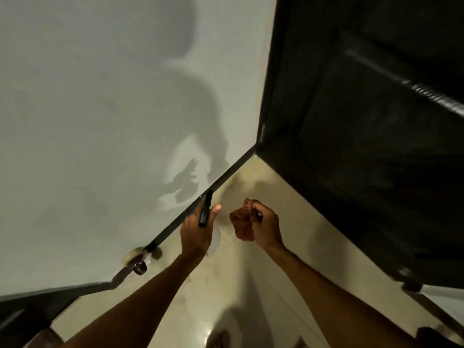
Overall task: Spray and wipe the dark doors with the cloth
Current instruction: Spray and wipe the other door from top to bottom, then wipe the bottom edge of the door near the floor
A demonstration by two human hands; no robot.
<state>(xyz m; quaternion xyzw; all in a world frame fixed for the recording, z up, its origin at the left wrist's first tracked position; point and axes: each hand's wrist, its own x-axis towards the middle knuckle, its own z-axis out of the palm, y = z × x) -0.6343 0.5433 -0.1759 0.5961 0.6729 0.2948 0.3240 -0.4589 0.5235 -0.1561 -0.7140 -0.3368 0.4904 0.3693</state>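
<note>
Head view, near to far. Your two forearms reach out over the floor (251,285), and both hands are loaded.

Your left hand (198,229) is clenched round a slim dark object (206,209). I take it for the sprayer, but its shape is too dark to confirm. Its long axis points up and away from you, toward the wall (100,121), with the thumb out beside it.

Your right hand (266,229) pinches the cloth (242,222), a bunched reddish wad, with fingers curled round it. The cloth sits just left of the palm, between your two hands.

The door (364,146) stands to your right and ahead. It's a dark panel rising from the floor corner, and its face is well apart from both hands. The right hand and cloth are the nearer pair to it. The sprayer hand is on the far side, close to the dark skirting (226,177) along the wall.

My read: the next move turns on swinging right. The sprayer's axis is aimed at the wall, not the door, so rotate it clockwise before you trigger. The cloth hand only has to travel up and right to meet the panel.

Count:
- 1 cloth
- 1 sprayer
- 1 door plainly in view
- 1 doorstop (139,267), low left by the wall

A dark edge at lower left may be a second door, but I can't tell.
</note>
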